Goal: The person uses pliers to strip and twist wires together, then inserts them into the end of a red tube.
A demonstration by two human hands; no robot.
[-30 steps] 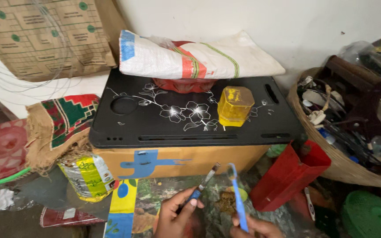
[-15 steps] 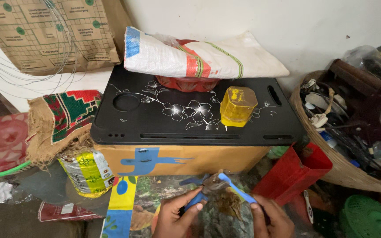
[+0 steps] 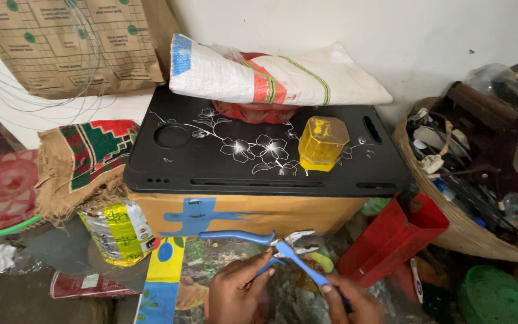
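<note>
Tray (image 3: 211, 174) on box (image 3: 241, 213), bearing jar (image 3: 322, 144) toward three o'clock and sack (image 3: 271, 75) over bowl (image 3: 253, 112) at twelve. Basket (image 3: 451, 222) at three, tin (image 3: 118, 231) at eight, pliers (image 3: 271, 246) in both hands at six.

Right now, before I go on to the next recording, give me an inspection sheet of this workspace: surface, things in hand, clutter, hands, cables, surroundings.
Surface: black floral tray lying on a cardboard box.
Things in hand: blue-handled pliers, handles spread apart, jaws toward a crumpled foil scrap.
Clutter: yellow plastic jar and red bowl on the tray, woven white sack over the bowl; red bin; yellow-green can.
Hands: left hand touches the pliers at their pivot; right hand grips one handle.
Cables: thin wires hanging at left.
Surroundings: white wall; wicker basket of hardware at right.
</note>
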